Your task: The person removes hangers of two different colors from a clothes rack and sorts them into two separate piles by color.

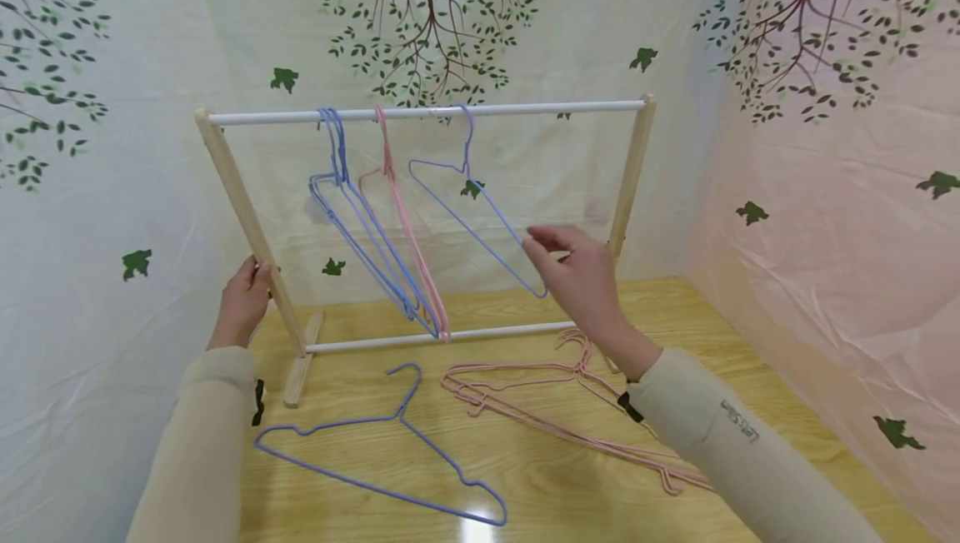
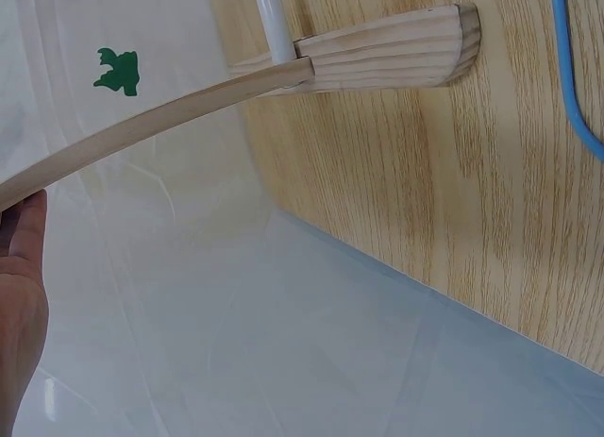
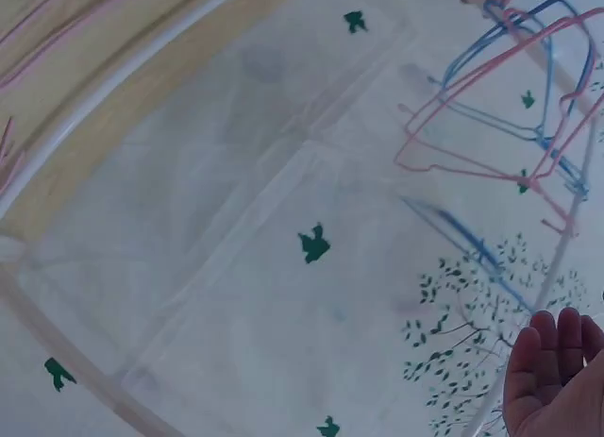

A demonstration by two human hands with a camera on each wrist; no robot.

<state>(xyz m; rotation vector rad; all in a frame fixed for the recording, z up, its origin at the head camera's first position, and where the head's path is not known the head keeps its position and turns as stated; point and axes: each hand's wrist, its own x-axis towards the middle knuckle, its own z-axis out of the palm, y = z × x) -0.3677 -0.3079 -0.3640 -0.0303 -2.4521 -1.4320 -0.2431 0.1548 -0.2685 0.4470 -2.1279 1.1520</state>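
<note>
My left hand [image 1: 242,301] grips the left wooden post [image 1: 238,193] of a clothes rack, the thumb on its near side. In the left wrist view, part of that hand [image 2: 21,305] meets the post at the left edge. My right hand [image 1: 581,276] is raised in front of the rack, fingers loosely bent. Its fingertips are at the right arm of a blue hanger [image 1: 442,196] hooked on the white top rail [image 1: 555,107]; touching or just apart, I cannot tell. In the right wrist view, that hanger [image 3: 472,243] is blurred beyond the fingers.
Several blue hangers [image 1: 365,231] and some pink hangers [image 1: 405,231] hang left of the single blue one. On the wooden table [image 1: 360,497] lie another blue hanger [image 1: 337,476] and a pile of pink hangers [image 1: 525,420]. A lower white rail [image 1: 375,343] joins the rack's posts.
</note>
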